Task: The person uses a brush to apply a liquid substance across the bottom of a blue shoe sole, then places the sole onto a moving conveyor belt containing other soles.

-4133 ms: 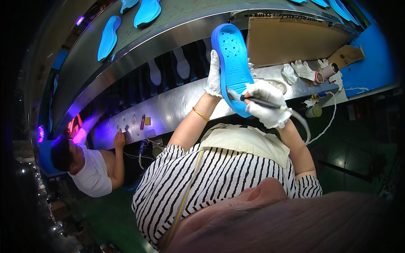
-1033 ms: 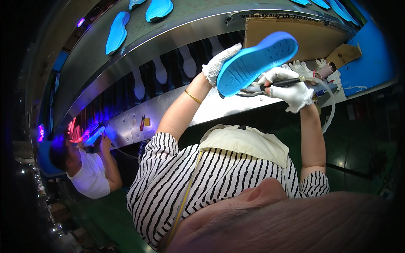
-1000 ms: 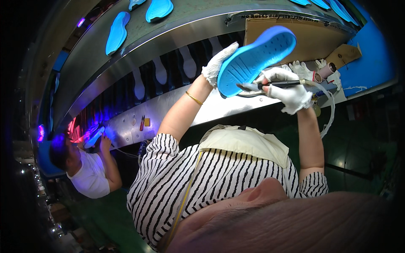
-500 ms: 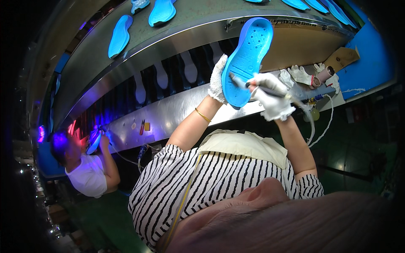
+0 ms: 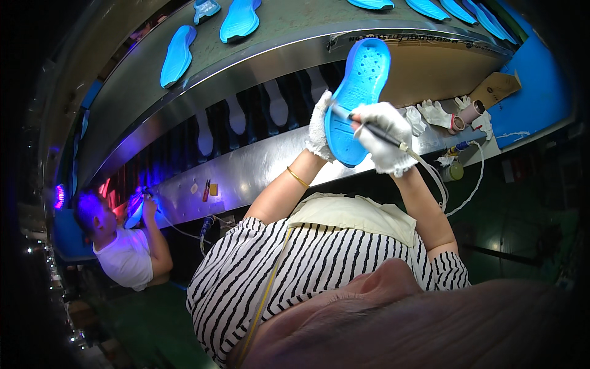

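Observation:
A bright blue shoe sole [image 5: 364,77] is tilted up in front of me, its hollow side with small round holes in the wide end facing me. My left hand [image 5: 319,130], in a white knitted glove, grips its left edge near the lower end. In my gloved right hand [image 5: 388,138] is a glue brush with a dark handle [image 5: 382,133] and a pale hose [image 5: 424,166] trailing from its back end. The brush tip, smeared by motion, lies over the sole's left edge beside my left fingers. My right fingers are closed round the handle.
Several blue soles [image 5: 240,19] rest on the green belt [image 5: 295,18] beyond a metal rail. A slotted rack with several pale soles [image 5: 235,115] stands below it. White gloves [image 5: 435,114] and a tube roll [image 5: 472,111] lie at right. A co-worker [image 5: 123,246] sits at left.
The sole has dropped slightly toward me. My right hand and the brush have shifted left and a little up, bringing the tip to the sole's left edge.

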